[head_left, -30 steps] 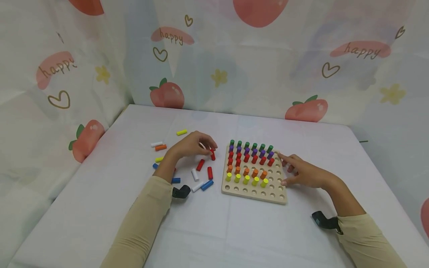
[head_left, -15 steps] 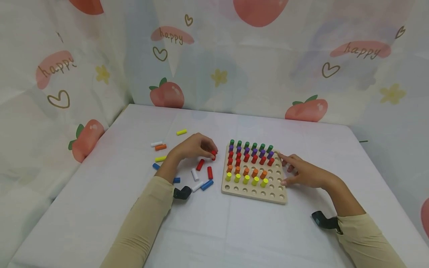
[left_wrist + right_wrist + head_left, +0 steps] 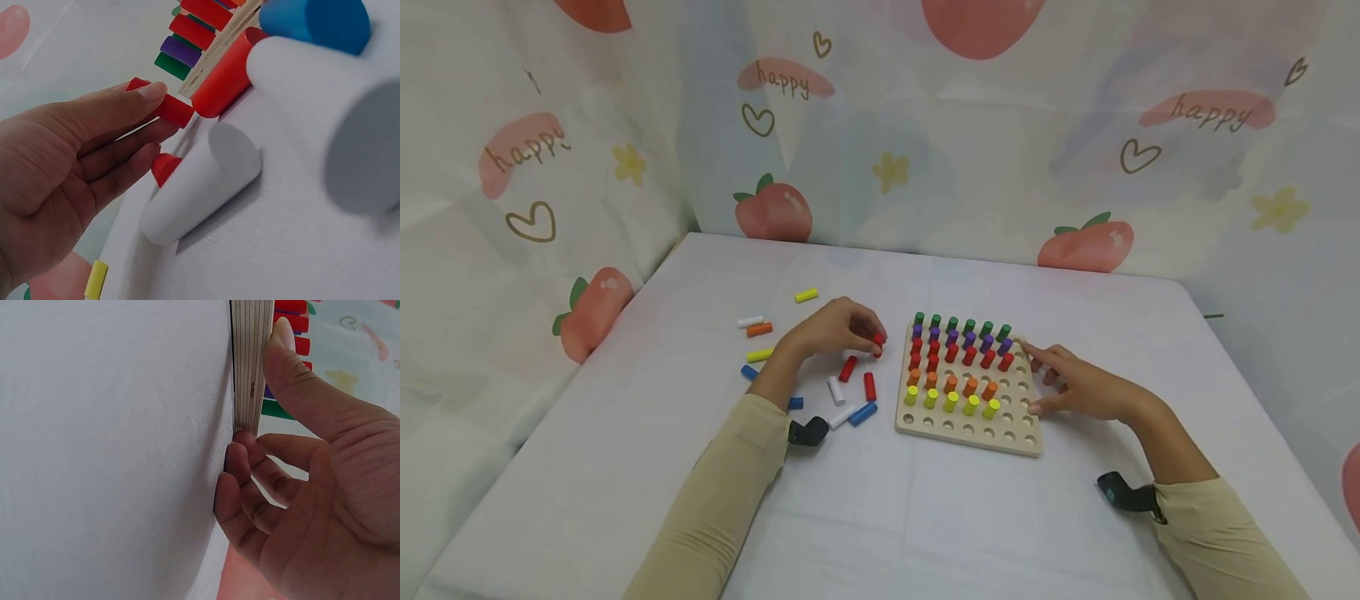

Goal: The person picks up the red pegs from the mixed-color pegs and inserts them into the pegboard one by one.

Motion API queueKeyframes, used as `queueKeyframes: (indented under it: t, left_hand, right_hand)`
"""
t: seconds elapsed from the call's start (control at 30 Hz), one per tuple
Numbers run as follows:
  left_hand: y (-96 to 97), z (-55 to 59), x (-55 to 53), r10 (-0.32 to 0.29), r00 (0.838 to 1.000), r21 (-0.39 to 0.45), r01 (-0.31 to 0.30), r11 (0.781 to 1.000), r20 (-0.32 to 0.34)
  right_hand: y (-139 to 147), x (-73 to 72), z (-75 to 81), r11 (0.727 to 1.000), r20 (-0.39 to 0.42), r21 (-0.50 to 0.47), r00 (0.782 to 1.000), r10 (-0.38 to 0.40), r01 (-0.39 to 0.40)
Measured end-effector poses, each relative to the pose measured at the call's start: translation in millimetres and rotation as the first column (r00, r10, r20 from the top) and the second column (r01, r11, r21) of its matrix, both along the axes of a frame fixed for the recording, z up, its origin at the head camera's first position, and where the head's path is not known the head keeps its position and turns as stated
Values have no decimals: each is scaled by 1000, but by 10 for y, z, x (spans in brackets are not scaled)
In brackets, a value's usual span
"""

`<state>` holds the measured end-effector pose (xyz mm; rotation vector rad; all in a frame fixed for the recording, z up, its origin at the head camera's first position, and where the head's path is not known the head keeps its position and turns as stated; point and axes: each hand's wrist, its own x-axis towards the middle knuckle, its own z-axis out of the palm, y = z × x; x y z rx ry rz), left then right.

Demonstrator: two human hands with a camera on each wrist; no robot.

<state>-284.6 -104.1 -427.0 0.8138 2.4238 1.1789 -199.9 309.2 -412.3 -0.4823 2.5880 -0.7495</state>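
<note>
Red peg (image 3: 177, 114): pinched between thumb and fingers of the left hand (image 3: 841, 326), a bit left of the board — can't tell if its lower end touches the counter (image 3: 1000, 517).
Right hand (image 3: 1092, 390): not clenched, fingers loosely bent; thumb over the board's right edge, fingertips up against its side.
Board (image 3: 958, 436): pale layered wood, flat on the counter, front holes unfilled.
Rows, back to front: six green pegs (image 3: 952, 323), six purple pegs (image 3: 952, 337), six red pegs (image 3: 970, 357) plus two more reds, five orange pegs (image 3: 951, 385), five yellow pegs (image 3: 951, 403).
Loose stuff: around the left hand and forearm, lying on their sides — reds (image 3: 870, 387), whites (image 3: 837, 392), blues (image 3: 863, 414), two yellows (image 3: 807, 295), one orange (image 3: 759, 330).
Backdrop (image 3: 835, 200): peaches, hearts and "happy" printed all over.
</note>
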Motion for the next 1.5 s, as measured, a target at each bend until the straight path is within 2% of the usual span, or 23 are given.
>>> queueKeyframes:
  t: [0.3,0.67,1.5]
  left_hand:
    - [37,74,24,2,999,36,-1,999,-37]
    - [87,184,84,2,999,54,0,999,-37]
    - [134,273,145,-2,995,86,11,996,-100]
  right_hand:
    - [-9,14,7,1000,7,-13,1000,-6,6]
    - [-3,15,-4,1000,3,-14,1000,0,0]
    - [-7,31,17,1000,-11,-4,1000,10,-10]
